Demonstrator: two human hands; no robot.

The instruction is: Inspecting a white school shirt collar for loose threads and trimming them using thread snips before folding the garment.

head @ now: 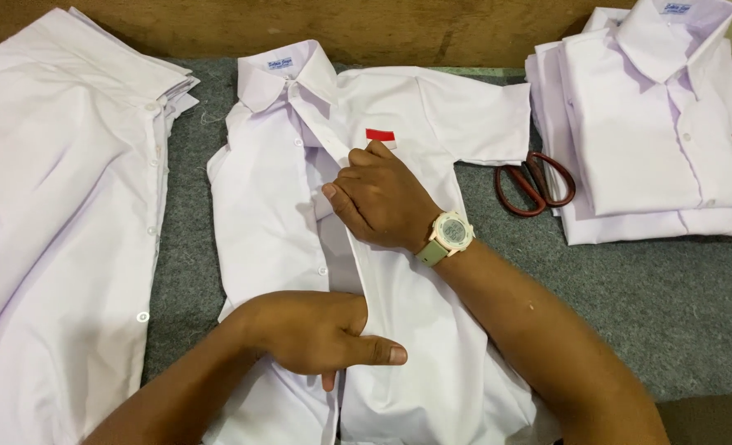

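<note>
**Both hands pinned to the shirt front**

Squarely before us lies a white short-sleeved shirt [399,330], face up on the grey felt-like table cover [671,305], collar away from us and both our hands on its front placket.

Our right hand [378,198] reaches in from the lower right, forearm slanting across the shirt's lower half, wrist bent so the knuckles arch upward. Its fingers curl down and pinch the edge of the placket just below the small red and white chest badge [381,135]; the hand is closed on that fabric. A pale watch [451,233] with an olive strap sits on this wrist.

Our left hand [321,334] comes in from the lower left and lies lower on the placket, thumb stretched out flat to the right, the other fingers folded under and gripping the cloth edge.

The cloth looks thin, smooth and faintly creased, with small pale buttons down the front. To the left, a loose pile of similar white shirts [53,206] spreads out. To the right, a neat stack of folded shirts [654,132] rests, and red-handled scissors [535,183] lie beside it, partly tucked under a sleeve.
</note>
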